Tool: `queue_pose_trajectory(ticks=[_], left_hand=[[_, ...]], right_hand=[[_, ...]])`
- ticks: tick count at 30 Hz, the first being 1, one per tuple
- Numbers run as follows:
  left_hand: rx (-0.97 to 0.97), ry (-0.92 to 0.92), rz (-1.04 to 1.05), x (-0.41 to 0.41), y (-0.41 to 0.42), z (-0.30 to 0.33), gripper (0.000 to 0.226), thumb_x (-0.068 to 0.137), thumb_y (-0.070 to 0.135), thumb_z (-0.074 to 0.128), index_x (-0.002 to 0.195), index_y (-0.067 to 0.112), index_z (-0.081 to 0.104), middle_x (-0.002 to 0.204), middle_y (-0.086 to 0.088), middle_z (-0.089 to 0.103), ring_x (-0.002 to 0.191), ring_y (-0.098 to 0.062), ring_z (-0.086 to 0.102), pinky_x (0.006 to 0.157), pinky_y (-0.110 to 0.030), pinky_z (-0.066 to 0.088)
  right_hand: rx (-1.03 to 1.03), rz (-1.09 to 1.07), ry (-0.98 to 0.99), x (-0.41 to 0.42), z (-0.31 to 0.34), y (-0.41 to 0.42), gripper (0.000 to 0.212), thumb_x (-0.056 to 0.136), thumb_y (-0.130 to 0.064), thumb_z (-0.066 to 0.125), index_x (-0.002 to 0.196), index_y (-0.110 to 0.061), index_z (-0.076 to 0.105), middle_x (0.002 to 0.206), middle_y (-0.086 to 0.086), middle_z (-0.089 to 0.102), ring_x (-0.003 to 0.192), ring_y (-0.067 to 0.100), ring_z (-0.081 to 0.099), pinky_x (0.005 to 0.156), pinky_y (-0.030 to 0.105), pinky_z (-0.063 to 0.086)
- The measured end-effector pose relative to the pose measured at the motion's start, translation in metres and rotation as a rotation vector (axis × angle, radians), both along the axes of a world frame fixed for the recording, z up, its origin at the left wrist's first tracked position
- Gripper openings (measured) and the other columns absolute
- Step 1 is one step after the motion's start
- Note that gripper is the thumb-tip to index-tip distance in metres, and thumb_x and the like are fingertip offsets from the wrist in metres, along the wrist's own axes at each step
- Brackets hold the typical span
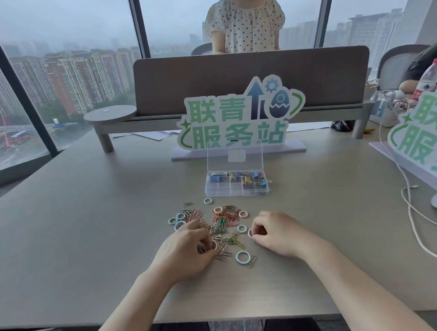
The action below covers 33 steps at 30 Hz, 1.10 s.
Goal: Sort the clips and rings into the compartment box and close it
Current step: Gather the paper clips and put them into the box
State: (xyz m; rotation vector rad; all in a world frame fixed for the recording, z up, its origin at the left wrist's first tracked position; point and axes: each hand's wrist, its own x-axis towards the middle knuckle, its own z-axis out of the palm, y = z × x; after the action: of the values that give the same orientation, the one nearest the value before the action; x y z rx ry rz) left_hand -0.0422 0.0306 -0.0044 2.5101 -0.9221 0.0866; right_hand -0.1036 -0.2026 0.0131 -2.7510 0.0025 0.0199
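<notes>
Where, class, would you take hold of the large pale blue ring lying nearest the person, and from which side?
Come from above: the large pale blue ring lies flat on the grey table. Pinch its left rim, one fingertip inside the hole and one outside; a silver paper clip crowds its right rim.

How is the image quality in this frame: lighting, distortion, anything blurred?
Head view: soft, even overcast daylight from the windows, with faint shadows. Wide-angle bending bows the table edge and window frames. The clear compartment box lid shows mild glare. The paper clips are small and slightly soft, and both hands look sharp enough.
</notes>
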Motion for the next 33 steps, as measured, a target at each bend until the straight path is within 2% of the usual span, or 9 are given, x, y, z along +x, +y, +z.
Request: queue_pose_trajectory(ticks=[5,9,14,18,23,33], left_hand=[[-0.012,0.020,0.000,0.002,0.001,-0.002,0.011,0.078,0.037,0.066,0.076,0.026,0.065,0.090,0.015,0.053,0.081,-0.006,0.053,0.068,-0.027,0.049],[-0.088,0.002,-0.018,0.002,0.003,-0.002,0.007,0.075,0.031,0.066,0.071,0.025,0.065,0.086,0.015,0.054,0.078,-0.005,0.053,0.069,-0.029,0.051],[-0.168,-0.080,0.122,0.020,0.023,0.010,0.008,0.077,0.028,0.069,0.071,0.025,0.065,0.086,0.014,0.053,0.073,-0.008,0.056,0.066,-0.029,0.050],[-0.121,-0.094,0.174,0.033,0.035,0.011,0.011,0.080,0.032,0.069,0.073,0.023,0.066,0.089,0.014,0.054,0.073,-0.009,0.057,0.065,-0.029,0.049],[-0.083,-0.081,0.164,0.040,0.039,-0.002,0.012,0.083,0.035,0.065,0.076,0.025,0.065,0.091,0.013,0.054,0.073,-0.012,0.059,0.066,-0.033,0.052],[-0.053,-0.093,0.176,0.047,0.035,-0.004,0.008,0.083,0.034,0.066,0.079,0.027,0.067,0.094,0.011,0.057,0.079,-0.015,0.061,0.066,-0.032,0.052]], right_hand=[[-0.022,-0.021,0.035,0.000,0.003,0.006,0.012,0.086,-0.031,0.058,0.075,-0.026,0.057,0.088,-0.010,0.055,0.082,0.014,0.055,0.074,0.030,0.046],[0.044,0.006,-0.034,-0.007,0.007,0.014,0.011,0.083,-0.029,0.061,0.072,-0.028,0.057,0.088,-0.009,0.060,0.080,0.014,0.059,0.072,0.030,0.048],[0.047,0.124,0.019,-0.014,0.014,0.029,0.020,0.077,-0.028,0.065,0.063,-0.033,0.052,0.088,-0.010,0.063,0.083,0.010,0.061,0.076,0.029,0.050],[-0.021,0.183,0.032,-0.016,0.015,0.035,0.011,0.080,-0.029,0.063,0.072,-0.028,0.057,0.084,-0.011,0.057,0.077,0.009,0.054,0.070,0.023,0.042],[-0.060,0.197,0.060,-0.017,0.012,0.038,0.012,0.084,-0.031,0.060,0.073,-0.028,0.054,0.080,-0.013,0.051,0.075,0.009,0.050,0.069,0.022,0.037],[-0.080,0.177,0.129,-0.019,0.014,0.040,0.015,0.081,-0.030,0.059,0.068,-0.027,0.053,0.082,-0.011,0.057,0.078,0.014,0.057,0.076,0.030,0.050]])
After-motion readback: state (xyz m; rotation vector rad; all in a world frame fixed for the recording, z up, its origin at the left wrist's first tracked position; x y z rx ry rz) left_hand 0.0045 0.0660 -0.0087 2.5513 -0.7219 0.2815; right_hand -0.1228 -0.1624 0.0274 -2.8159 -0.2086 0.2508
